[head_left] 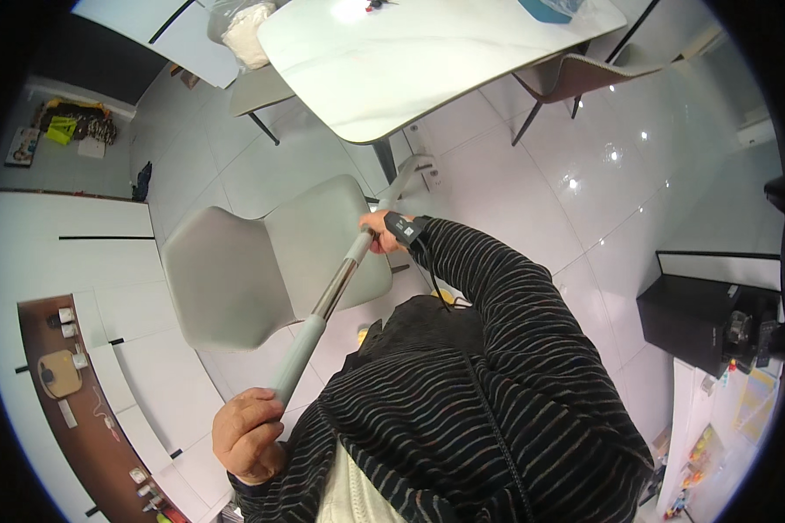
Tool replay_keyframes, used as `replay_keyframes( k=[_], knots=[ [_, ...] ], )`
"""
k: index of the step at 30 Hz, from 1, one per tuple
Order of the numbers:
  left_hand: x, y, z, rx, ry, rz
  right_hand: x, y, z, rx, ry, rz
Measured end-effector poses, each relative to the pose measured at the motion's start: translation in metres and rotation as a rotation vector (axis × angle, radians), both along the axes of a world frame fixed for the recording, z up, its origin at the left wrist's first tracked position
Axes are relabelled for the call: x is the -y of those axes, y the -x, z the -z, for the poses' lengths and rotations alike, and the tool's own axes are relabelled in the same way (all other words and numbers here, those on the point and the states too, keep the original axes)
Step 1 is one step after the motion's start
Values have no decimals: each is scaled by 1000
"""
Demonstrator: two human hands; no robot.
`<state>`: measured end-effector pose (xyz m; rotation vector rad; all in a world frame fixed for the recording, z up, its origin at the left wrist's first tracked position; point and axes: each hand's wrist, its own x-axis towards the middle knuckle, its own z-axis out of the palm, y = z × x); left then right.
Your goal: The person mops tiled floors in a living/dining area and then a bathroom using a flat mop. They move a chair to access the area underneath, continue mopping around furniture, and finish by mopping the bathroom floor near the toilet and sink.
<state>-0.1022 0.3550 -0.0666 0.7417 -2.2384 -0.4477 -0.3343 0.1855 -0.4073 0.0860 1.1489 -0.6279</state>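
Observation:
A long mop [296, 364] with a pale grey handle and a bare metal middle section slants from lower left to upper right. My left hand [249, 433] is closed around the top end of its handle. Farther along the shaft, my right hand [380, 232] grips it, a dark band with a box-shaped device at the wrist. The mop's lower end reaches the floor by the leg of the white table [358, 65]; its head is small and blurred there. Just behind and left of the shaft stands a grey chair [318, 248], whose seat the right hand partly overlaps.
Another chair [576, 78] stands at the table's right side, and a third chair [260, 91] holds a bagged white bundle [249, 37]. White cabinets with a brown shelf niche [48, 318] line the left. To the right is a black box-like appliance [685, 322].

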Motion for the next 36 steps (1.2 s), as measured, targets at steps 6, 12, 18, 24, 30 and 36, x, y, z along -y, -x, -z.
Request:
replay_keyframes(
  k=[6, 12, 18, 24, 30, 36],
  knots=[
    [53, 57, 13, 82, 52, 153, 22, 62, 18, 68, 132, 355],
    [69, 106, 2, -4, 117, 354, -16, 111, 9, 173, 26, 656],
    [72, 106, -42, -106, 44, 580, -96, 108, -15, 415, 127, 694],
    [119, 72, -70, -166, -182, 855, -156, 65, -35, 425, -28, 841],
    [103, 7, -13, -365, -424, 225, -176, 30, -30, 179, -336, 871],
    [89, -88, -50, -523, -389, -56, -147, -30, -73, 455, -206, 492]
  ],
)
